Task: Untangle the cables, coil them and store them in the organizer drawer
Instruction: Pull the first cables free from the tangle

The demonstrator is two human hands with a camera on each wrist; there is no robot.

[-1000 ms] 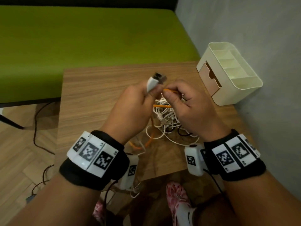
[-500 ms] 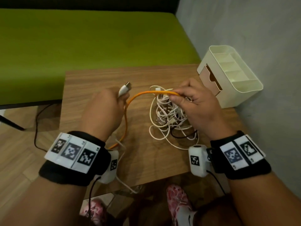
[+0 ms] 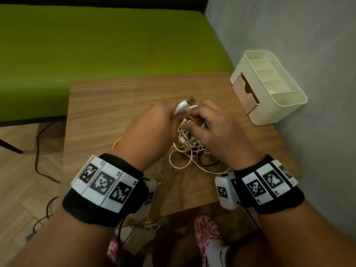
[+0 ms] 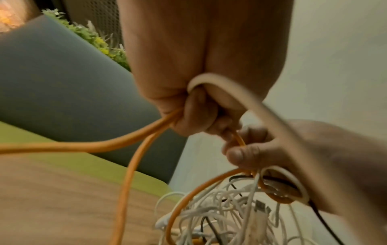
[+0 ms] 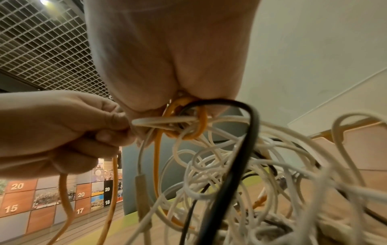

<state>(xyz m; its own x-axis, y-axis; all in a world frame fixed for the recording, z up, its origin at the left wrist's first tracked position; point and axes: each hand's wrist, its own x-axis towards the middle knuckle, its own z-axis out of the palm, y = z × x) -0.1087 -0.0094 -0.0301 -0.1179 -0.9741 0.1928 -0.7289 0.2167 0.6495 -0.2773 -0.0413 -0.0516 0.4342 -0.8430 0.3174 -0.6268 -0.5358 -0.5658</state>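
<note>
A tangle of white, black and orange cables lies on the wooden table. My left hand grips the orange cable in its fist, loops hanging from it, with the cable's white plug sticking up past the knuckles. My right hand is right next to it above the tangle and pinches the orange cable where it leaves the knot, with a black cable draped across. The cream organizer stands at the table's right edge, its pink drawer slightly out.
A grey wall runs close along the right of the table. A green bench lies beyond the far edge. Black cords trail on the wooden floor at the left. My patterned shoes show under the table's near edge.
Half a second ago my hands were apart with the orange cable stretched between them. My left hand has swung back right to meet the right hand, bringing plug and cable along.
</note>
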